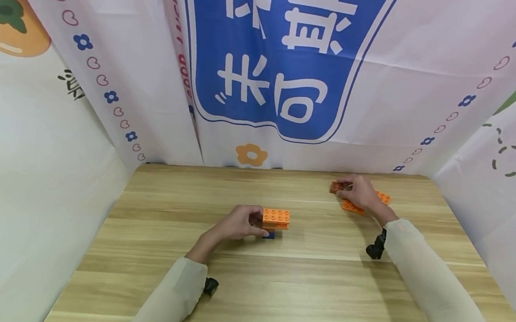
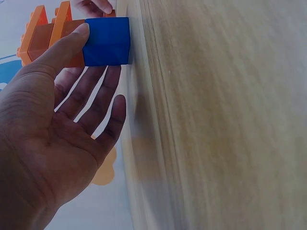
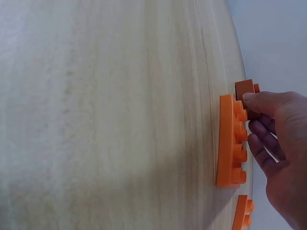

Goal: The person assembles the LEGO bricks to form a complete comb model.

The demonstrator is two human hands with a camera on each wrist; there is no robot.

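Note:
My left hand point(image 1: 240, 223) grips a small upright stack of toy building bricks near the table's middle. At the stack's bottom is a blue brick point(image 2: 107, 41), with the thumb lying across its edge in the left wrist view. Above it, brown bricks point(image 2: 42, 38) alternate with wide orange bricks point(image 2: 59, 23); an orange studded brick point(image 1: 276, 216) tops it. Farther back on the right, my right hand point(image 1: 359, 191) pinches a brown brick point(image 3: 244, 90) between thumb and fingers. Beside that hand lies a long orange brick point(image 3: 227, 141), studs up.
A second loose orange brick point(image 1: 382, 197) lies behind the right wrist. The wooden table point(image 1: 310, 298) ends at a white printed cloth point(image 1: 379, 141) along its back edge. Small black wrist cameras point(image 1: 376, 247) hang under both forearms.

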